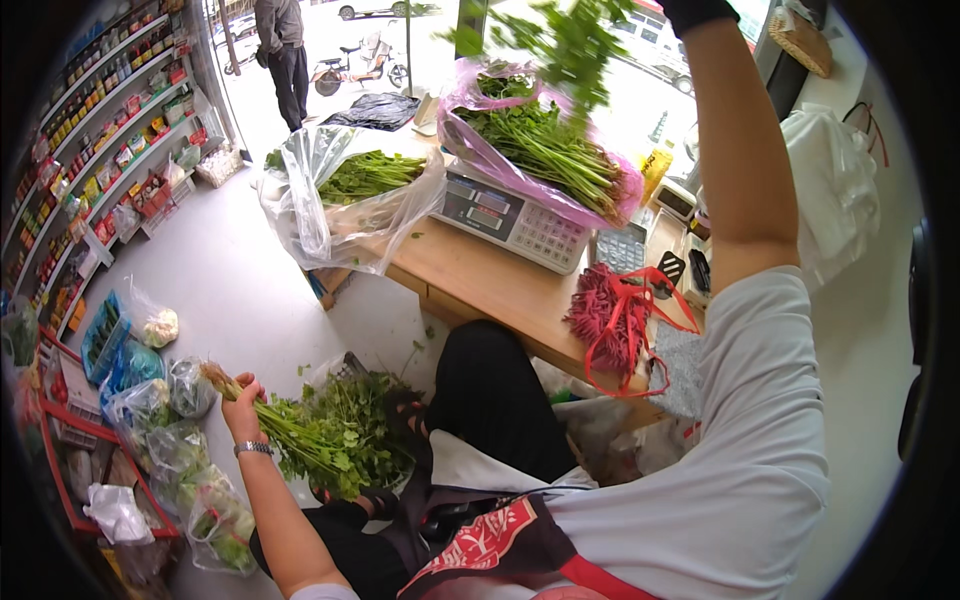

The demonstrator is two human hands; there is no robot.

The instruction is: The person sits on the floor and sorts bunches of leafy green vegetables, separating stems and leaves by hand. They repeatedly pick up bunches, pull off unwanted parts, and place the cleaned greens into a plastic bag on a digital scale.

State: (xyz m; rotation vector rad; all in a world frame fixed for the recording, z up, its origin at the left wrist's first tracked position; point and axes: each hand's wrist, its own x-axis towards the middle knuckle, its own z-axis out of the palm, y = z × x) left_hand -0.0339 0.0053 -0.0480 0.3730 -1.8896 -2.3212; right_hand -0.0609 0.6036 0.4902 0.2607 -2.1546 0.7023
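My left hand [241,412], with a metal watch band at the wrist, grips a bunch of leafy green herbs [307,435] by its stems near the brown roots. Its leaves hang over a pile of similar greens [367,405] on the floor between my feet. My right hand [699,13], in a black covering, is raised at the top edge, its fingers cut off. Beside it a blurred bunch of greens [574,49] hangs in the air, apparently held there. Below, rooted green bunches [555,142] lie in a pink plastic bag [457,124] on a digital scale [517,225].
A clear plastic bag [300,202] of greens sits left of the scale on the wooden table [450,270]. Red fibrous material [604,315] with a red strap lies at its right end. Bagged vegetables [180,457] line the floor at left, near stocked shelves [112,120]. A person [283,56] stands outside.
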